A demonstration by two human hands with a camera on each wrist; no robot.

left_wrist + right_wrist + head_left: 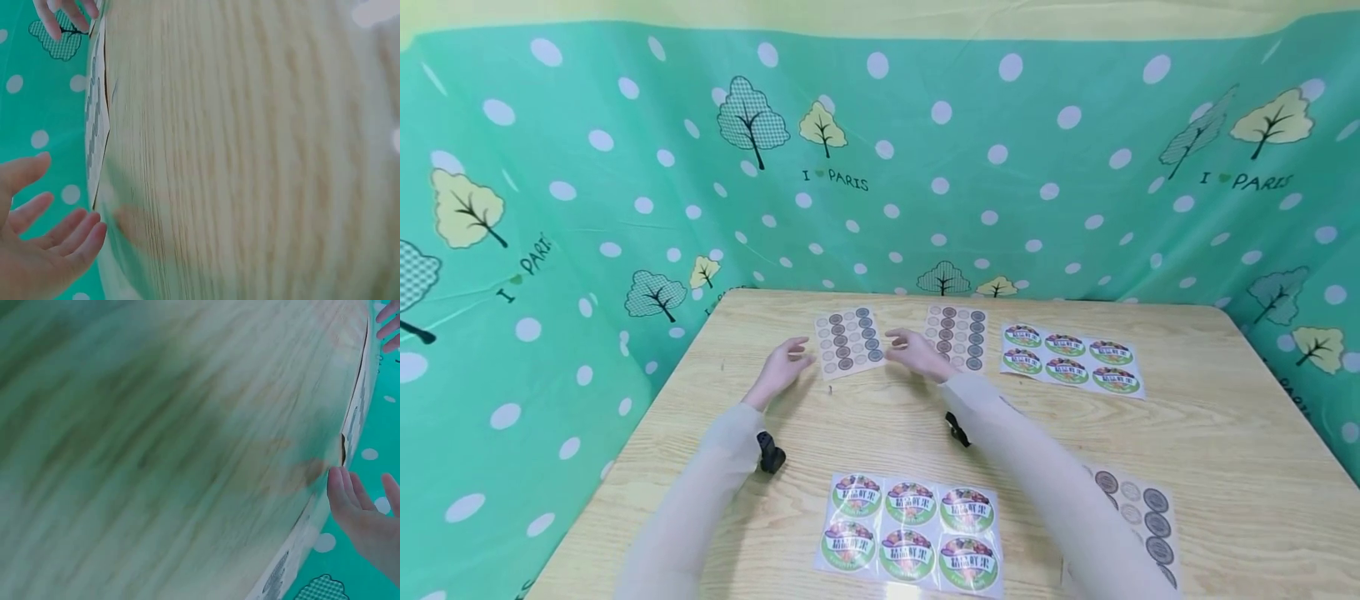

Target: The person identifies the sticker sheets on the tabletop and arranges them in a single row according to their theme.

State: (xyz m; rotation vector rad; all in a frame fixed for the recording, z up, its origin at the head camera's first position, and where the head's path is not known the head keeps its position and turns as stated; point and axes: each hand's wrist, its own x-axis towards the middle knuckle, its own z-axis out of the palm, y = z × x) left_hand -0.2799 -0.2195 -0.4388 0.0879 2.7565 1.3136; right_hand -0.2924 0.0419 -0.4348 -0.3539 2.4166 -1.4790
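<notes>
Printed cloth (925, 233) behind a table (865, 425) suggests a booth.

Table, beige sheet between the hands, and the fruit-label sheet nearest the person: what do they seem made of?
Table: wood or wood-look laminate, lightly glossy; streaky grain, with bright glints in the left wrist view.
Beige sheet: probably thin paper, matte; dull surface, narrow edge.
Fruit-label sheet: coated paper or plastic film, likely glossy; pale sheen over the prints.

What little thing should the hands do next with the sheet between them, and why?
Maybe turn that sheet slightly clockwise: it lies crooked compared with the neighbour on its right, and the left hand and right hand are on either side of it, fingers open.
</notes>
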